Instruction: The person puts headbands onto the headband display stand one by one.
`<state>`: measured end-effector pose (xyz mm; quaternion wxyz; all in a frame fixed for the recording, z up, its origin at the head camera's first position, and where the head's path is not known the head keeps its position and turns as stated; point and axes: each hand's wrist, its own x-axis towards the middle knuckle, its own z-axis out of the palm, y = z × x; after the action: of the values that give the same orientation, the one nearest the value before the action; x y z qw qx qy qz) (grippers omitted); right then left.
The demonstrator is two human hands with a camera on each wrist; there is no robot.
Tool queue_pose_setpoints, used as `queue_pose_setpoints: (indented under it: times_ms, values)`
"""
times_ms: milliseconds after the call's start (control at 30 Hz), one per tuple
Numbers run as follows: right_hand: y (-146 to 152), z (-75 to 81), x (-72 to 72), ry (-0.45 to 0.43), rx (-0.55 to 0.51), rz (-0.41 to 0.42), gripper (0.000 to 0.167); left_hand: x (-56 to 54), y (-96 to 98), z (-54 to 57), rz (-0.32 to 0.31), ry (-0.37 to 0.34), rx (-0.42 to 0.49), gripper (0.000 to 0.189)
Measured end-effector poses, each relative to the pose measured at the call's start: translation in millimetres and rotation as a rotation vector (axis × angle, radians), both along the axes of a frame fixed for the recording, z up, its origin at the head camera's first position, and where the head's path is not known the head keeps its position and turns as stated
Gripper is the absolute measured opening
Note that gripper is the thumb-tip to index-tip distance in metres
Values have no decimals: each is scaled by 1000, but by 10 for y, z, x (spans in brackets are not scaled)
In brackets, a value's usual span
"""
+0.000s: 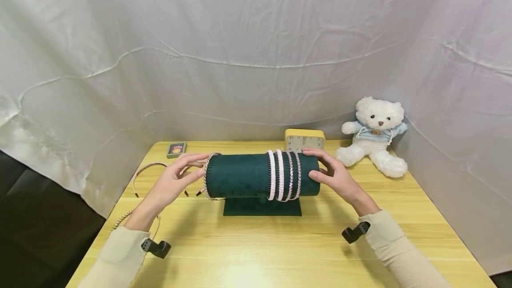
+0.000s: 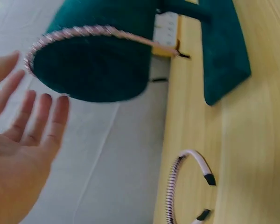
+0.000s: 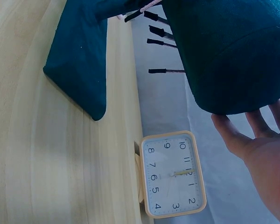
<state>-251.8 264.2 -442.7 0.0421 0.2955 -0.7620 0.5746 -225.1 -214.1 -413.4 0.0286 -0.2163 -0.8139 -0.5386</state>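
Observation:
A dark green velvet headband stand (image 1: pixel 240 174), a horizontal roll on a flat base (image 1: pixel 262 208), stands mid-table. A braided headband (image 1: pixel 206 177) sits round the roll's left end. My left hand (image 1: pixel 178 177) is beside it, fingers extended and spread; the left wrist view shows the palm (image 2: pixel 23 149) with fingertips close to the headband, contact hard to tell. My right hand (image 1: pixel 336 174) rests on the roll's right end, fingers behind and thumb in front, without curling round it. Several pale pink headbands (image 1: pixel 281 177), some plain and some twisted, encircle the right part.
Behind the roll are a yellow clock (image 1: pixel 304 135) and, farther right, a white teddy bear (image 1: pixel 378 132). Loose headbands (image 1: pixel 140 170) lie on the left of the table, with a small framed box (image 1: pixel 176 149) behind them. Grey cloth (image 1: pixel 256 57) surrounds the table.

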Motion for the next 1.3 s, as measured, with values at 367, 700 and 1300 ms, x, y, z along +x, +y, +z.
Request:
queue_pose_setpoints:
  times_ms: [367,700,1300]
  values:
    - [-6,4,-2,7,0,-4,53,-73,30,-171,-110,142,106,41]
    - [-6,9,4,1,-3,-5,53,-86,79,-185,-99,146,91,41]
    - [-11,-2,4,1,-6,-10,52,-100,283,-145,-10,236,-49,36]
